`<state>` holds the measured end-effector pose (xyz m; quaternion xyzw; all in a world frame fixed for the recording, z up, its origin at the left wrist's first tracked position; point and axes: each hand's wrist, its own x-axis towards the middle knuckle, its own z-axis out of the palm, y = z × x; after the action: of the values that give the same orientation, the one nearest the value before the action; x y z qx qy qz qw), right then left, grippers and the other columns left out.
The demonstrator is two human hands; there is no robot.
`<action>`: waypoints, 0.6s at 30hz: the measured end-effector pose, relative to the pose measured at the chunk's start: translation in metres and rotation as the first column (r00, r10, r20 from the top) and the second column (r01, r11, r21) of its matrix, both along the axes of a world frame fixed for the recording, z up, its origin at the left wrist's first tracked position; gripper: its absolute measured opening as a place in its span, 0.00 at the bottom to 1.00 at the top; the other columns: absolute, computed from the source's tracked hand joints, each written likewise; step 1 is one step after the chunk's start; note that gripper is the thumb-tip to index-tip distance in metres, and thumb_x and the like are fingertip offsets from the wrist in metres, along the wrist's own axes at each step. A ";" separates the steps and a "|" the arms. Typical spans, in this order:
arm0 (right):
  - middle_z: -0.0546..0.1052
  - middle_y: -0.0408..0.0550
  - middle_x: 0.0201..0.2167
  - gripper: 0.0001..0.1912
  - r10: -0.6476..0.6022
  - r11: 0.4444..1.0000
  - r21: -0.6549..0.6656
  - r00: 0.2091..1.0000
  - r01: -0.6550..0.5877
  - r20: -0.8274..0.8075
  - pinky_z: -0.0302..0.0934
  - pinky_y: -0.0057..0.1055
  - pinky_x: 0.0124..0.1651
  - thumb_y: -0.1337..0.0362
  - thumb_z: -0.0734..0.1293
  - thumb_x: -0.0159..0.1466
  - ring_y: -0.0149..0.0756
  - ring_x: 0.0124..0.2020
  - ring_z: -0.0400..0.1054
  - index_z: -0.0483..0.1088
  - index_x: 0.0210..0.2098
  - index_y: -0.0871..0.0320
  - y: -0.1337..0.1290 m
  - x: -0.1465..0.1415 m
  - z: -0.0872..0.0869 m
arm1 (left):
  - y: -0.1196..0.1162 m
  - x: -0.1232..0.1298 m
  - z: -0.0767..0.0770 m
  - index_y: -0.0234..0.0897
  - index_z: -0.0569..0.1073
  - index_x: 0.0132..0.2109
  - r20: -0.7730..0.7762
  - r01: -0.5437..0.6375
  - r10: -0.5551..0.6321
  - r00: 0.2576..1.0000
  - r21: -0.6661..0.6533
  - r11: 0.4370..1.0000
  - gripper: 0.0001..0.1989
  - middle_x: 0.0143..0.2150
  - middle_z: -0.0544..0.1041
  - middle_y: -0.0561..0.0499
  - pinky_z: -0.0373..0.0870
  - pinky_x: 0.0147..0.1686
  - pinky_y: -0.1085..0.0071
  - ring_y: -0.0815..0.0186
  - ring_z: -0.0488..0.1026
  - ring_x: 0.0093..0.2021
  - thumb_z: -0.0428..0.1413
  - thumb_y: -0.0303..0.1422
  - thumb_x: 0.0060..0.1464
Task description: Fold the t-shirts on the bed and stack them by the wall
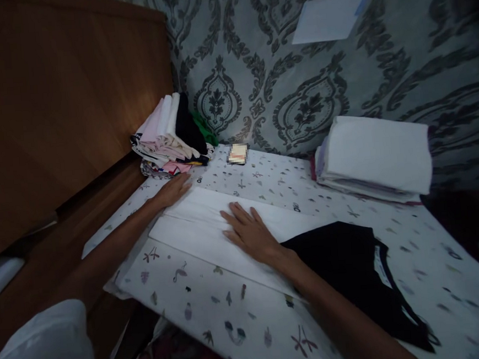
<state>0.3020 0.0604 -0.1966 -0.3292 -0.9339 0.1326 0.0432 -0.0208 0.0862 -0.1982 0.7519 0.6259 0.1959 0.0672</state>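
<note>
A white folded cloth lies flat across the patterned table cover. My right hand rests palm down on it with the fingers spread. At the cloth's far left end, my left hand lies flat near its edge, fingers stretched out. A black garment extends from the right end of the white cloth, under my right forearm; a white label shows at its neckline. Neither hand grips anything.
A stack of folded clothes stands at the back left, beside a wooden cabinet. A small blurred card lies near the wall. A pile of white folded cloths sits at the back right.
</note>
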 end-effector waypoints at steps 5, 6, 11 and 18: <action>0.48 0.57 0.73 0.35 0.049 0.994 -0.092 0.993 -0.059 -0.105 0.28 0.57 0.72 0.44 0.54 0.71 0.47 0.74 0.36 0.52 0.71 0.57 -0.034 -0.061 0.004 | -0.039 0.006 -0.004 0.28 0.59 0.66 0.065 -0.136 0.134 0.989 0.024 0.990 0.32 0.69 0.62 0.35 0.54 0.67 0.55 0.53 0.58 0.69 0.41 0.47 0.65; 0.49 0.58 0.73 0.35 0.070 0.990 -0.110 0.989 -0.084 -0.127 0.27 0.57 0.72 0.45 0.55 0.71 0.47 0.74 0.37 0.53 0.70 0.57 -0.039 -0.075 0.005 | -0.046 0.007 -0.004 0.29 0.60 0.66 0.038 -0.142 0.142 0.989 0.010 0.990 0.32 0.68 0.62 0.34 0.55 0.67 0.54 0.52 0.58 0.69 0.42 0.47 0.64; 0.51 0.63 0.72 0.30 0.105 0.980 -0.145 0.973 -0.136 -0.206 0.29 0.57 0.72 0.52 0.59 0.71 0.49 0.74 0.39 0.58 0.67 0.63 -0.058 -0.128 0.013 | -0.056 0.005 0.010 0.29 0.63 0.63 -0.081 -0.232 0.229 0.970 -0.018 0.973 0.29 0.59 0.72 0.36 0.65 0.58 0.56 0.52 0.69 0.59 0.48 0.41 0.59; 0.65 0.54 0.66 0.21 0.083 0.965 -0.195 0.912 -0.174 -0.401 0.44 0.47 0.71 0.61 0.61 0.69 0.41 0.70 0.52 0.63 0.61 0.55 -0.072 -0.122 0.020 | -0.039 0.002 0.032 0.38 0.71 0.43 -0.221 -0.447 0.396 0.891 -0.279 0.850 0.21 0.40 0.79 0.44 0.67 0.35 0.66 0.52 0.76 0.43 0.53 0.50 0.51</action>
<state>0.1796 -0.0117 -0.1767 -0.2365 -0.9051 0.3034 0.1813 -0.0186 0.0477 -0.1666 0.5873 0.8026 0.0416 0.0956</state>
